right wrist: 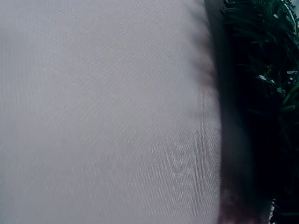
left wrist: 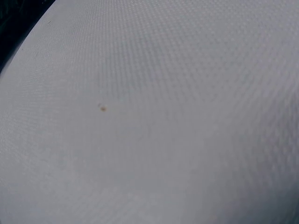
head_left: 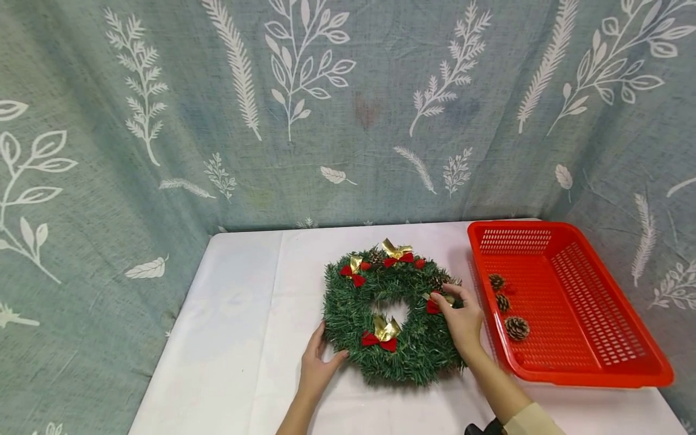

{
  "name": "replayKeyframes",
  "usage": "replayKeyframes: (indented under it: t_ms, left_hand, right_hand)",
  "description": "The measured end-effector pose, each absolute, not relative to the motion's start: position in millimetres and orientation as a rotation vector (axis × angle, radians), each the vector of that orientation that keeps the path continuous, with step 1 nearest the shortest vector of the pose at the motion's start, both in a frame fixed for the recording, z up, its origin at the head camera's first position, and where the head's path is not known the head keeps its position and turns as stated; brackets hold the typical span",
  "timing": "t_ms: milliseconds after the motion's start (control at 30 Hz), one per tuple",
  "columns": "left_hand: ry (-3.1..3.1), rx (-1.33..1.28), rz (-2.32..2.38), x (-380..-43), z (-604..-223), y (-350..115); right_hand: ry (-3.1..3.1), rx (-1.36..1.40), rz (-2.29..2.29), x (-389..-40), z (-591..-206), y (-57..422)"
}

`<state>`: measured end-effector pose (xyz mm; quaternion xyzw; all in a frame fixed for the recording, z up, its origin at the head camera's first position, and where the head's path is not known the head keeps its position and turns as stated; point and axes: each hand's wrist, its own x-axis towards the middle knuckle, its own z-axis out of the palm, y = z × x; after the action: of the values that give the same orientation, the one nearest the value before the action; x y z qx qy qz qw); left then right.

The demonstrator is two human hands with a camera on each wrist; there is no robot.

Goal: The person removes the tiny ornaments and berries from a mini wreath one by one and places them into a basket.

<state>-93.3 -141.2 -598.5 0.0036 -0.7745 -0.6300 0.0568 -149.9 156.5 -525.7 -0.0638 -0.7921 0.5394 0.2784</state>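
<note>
A green Christmas wreath (head_left: pixel 348 311) lies flat on the white-covered table. Its lower left edge sits between the thumb and fingers of my left hand (head_left: pixel 317 368). On the wreath's right side my right hand (head_left: pixel 464 320) pinches a red and gold bow (head_left: pixel 433 305), partly hidden by the fingers. Another bow (head_left: pixel 380 339) is at the front of the ring, with more at the upper left (head_left: pixel 353 272) and the top (head_left: pixel 399 255). A pine cone (head_left: pixel 375 258) nestles between those upper two. Dark green tinsel (right wrist: pixel 275 70) fills the right side of the right wrist view.
To the right stands a red plastic basket (head_left: pixel 571 379) with perforated walls. Several pine cones (head_left: pixel 516 328) lie along its left side. White cloth (left wrist: pixel 163 140) fills most of the left wrist view. Behind the table hangs a grey-green leaf-patterned curtain (head_left: pixel 370 175).
</note>
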Motion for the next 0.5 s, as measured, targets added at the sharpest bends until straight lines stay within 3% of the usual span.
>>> replayKeyframes:
  t_ms: [500]
  left_hand:
    - [-2.354,0.002,-1.92,-94.1,-597.7,-141.2]
  right_hand:
    - [-2.236,-0.183,1.348,-153.1,-533.5,153.4]
